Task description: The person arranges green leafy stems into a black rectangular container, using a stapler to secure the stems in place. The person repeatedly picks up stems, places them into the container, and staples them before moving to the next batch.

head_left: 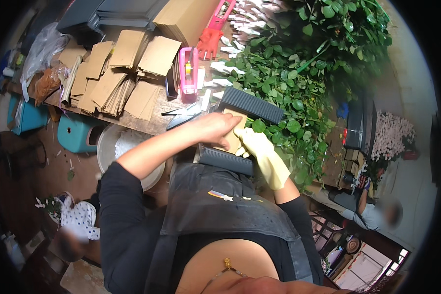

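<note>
My left hand (214, 128) is bare and closes over a piece of brown cardboard (229, 138), with thumb and fingers spanning it. My right hand (257, 146), in a pale yellow rubber glove, grips the same cardboard from its right side. The cardboard lies between two black ribbed blocks, a far one (252, 104) and a near one (225, 161) close to my apron. Whatever lies under the cardboard is hidden by my hands. Green leafy stems (294, 105) spread just beyond and to the right, with white-wrapped flower heads (225, 67) at their left ends.
Stacks of brown cardboard pieces (110, 88) cover the table's left. A pink tape dispenser (188, 78), a red glove (209, 43) and a dark-handled blade (181, 111) lie nearer. Teal stools (76, 132) and a round tub (111, 147) stand below. Two people work at the sides.
</note>
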{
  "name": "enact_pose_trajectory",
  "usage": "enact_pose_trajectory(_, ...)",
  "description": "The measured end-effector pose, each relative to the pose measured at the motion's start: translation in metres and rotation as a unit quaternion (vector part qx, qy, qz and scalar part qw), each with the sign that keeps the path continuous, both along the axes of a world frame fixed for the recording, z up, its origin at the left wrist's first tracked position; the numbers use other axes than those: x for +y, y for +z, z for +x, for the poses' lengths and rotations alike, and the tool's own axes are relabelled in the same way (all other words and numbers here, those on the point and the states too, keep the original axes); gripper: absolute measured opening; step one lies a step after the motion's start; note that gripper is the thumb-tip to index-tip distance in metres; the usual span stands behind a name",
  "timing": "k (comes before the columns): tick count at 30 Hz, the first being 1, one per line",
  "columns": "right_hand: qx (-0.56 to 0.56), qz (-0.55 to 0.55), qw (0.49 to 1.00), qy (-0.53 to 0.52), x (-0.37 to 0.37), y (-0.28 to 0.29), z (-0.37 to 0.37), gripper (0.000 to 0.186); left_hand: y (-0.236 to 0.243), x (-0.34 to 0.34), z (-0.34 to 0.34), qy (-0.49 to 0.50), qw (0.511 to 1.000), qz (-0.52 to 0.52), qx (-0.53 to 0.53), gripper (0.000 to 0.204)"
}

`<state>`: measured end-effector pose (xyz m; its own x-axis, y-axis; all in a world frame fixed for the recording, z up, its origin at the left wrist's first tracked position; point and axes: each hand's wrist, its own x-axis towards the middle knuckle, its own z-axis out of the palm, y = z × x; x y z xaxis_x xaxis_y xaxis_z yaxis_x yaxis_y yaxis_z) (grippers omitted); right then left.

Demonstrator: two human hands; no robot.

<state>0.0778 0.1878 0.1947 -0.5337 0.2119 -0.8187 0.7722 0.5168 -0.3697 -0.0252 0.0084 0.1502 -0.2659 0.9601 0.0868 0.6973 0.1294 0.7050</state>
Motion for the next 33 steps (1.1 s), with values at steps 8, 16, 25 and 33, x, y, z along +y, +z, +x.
enact_pose_trajectory(8, 0.114, 0.013, 0.993, 0.022, -0.012, 0.06, 0.023, 0.046, 0.013, 0.045, 0.003, -0.031, 0.948, -0.313, 0.048, 0.115)
enact_pose_trajectory(16, -0.023, 0.056, 0.998, 0.034, 0.023, -0.031, 0.157, 0.033, 0.017, 0.05, -0.001, -0.021, 0.937, -0.349, 0.018, 0.113)
enact_pose_trajectory(25, 0.55, 0.154, 0.796, 0.202, -0.005, 0.039, 0.067, 0.071, -0.005, 0.054, -0.002, 0.028, 0.955, -0.294, 0.005, 0.045)
enact_pose_trajectory(33, 0.356, 0.21, 0.878, 0.241, 0.034, -0.016, 0.014, 0.035, 0.011, 0.059, -0.021, -0.02, 0.96, -0.273, 0.06, 0.023)
